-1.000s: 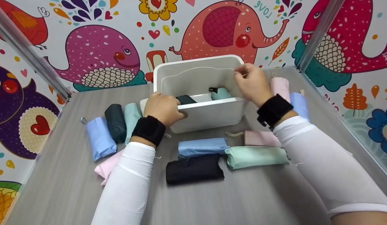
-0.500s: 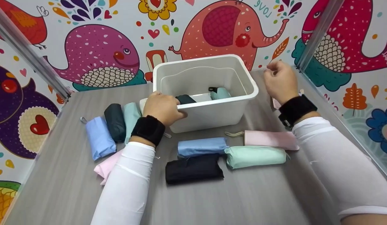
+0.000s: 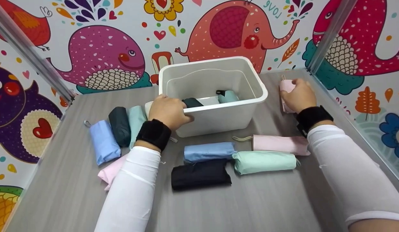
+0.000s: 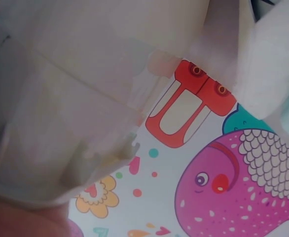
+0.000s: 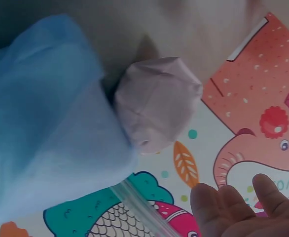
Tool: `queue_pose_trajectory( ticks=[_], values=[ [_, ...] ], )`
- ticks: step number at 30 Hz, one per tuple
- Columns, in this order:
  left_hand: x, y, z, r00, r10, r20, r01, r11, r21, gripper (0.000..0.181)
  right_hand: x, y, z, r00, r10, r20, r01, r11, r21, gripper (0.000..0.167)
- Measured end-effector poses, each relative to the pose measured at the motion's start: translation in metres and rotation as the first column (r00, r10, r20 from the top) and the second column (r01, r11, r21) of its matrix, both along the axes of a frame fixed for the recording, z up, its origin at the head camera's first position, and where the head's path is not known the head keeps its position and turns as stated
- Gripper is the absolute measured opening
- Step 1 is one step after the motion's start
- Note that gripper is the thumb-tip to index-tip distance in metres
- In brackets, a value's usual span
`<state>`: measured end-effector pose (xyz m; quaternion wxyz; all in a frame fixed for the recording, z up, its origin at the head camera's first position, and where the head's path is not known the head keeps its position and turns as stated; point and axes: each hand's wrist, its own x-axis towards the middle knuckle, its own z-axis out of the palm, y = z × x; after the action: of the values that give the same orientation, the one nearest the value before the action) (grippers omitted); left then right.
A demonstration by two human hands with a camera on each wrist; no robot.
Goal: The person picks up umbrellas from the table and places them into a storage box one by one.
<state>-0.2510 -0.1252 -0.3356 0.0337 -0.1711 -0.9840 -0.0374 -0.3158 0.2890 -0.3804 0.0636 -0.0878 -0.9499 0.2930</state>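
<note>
My left hand (image 3: 168,112) grips the near-left rim of a white plastic bin (image 3: 215,119), thumb outside. In the left wrist view the bin's wall (image 4: 60,108) fills the left side. Inside lie a dark green folding umbrella (image 3: 192,102) and a pale teal one (image 3: 228,96) with a black end. To the right of the bin, my right hand (image 3: 300,96) is over a pink folding umbrella (image 3: 285,86). In the right wrist view its fingers (image 5: 228,202) look loosely extended, apart from that umbrella's end (image 5: 157,103). A blue umbrella (image 5: 51,128) lies beside it, hidden in the head view.
In front of the bin lie blue (image 3: 209,152), black (image 3: 201,175), pink (image 3: 280,144) and mint (image 3: 265,161) umbrellas. At the left are blue (image 3: 104,141), dark green (image 3: 119,125), teal (image 3: 136,119) and pink (image 3: 112,172) ones. Printed walls enclose the grey table (image 3: 67,180).
My right hand has left the bin's far-right rim, moved right, and come down onto the pink umbrella there. The left hand has stayed on the rim.
</note>
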Motion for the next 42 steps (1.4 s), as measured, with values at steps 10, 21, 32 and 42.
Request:
queue_pose_trajectory(
  ticks=[10, 21, 32, 42],
  values=[
    [-0.001, 0.000, 0.000, 1.000, 0.003, 0.009, -0.003, 1.000, -0.013, 0.038, -0.004, 0.013, -0.014, 0.990, 0.031, 0.141, -0.044, 0.994, 0.095, 0.088],
    [-0.001, 0.001, 0.001, 1.000, 0.007, 0.019, -0.007, 1.000, -0.012, 0.038, -0.009, 0.018, -0.022, 0.931, 0.177, 0.318, -0.234, 0.960, 0.152, 0.093],
    [0.000, 0.001, 0.000, 1.000, 0.012, 0.017, -0.013, 1.000, 0.007, 0.038, -0.008, 0.013, -0.026, 0.900, 0.228, 0.372, -0.322, 0.923, 0.212, 0.084],
    [0.000, 0.000, 0.000, 1.000, -0.006, -0.002, 0.006, 1.000, -0.015, 0.037, -0.003, 0.010, -0.023, 0.911, 0.261, 0.320, -0.358, 0.884, 0.300, 0.063]
  ],
)
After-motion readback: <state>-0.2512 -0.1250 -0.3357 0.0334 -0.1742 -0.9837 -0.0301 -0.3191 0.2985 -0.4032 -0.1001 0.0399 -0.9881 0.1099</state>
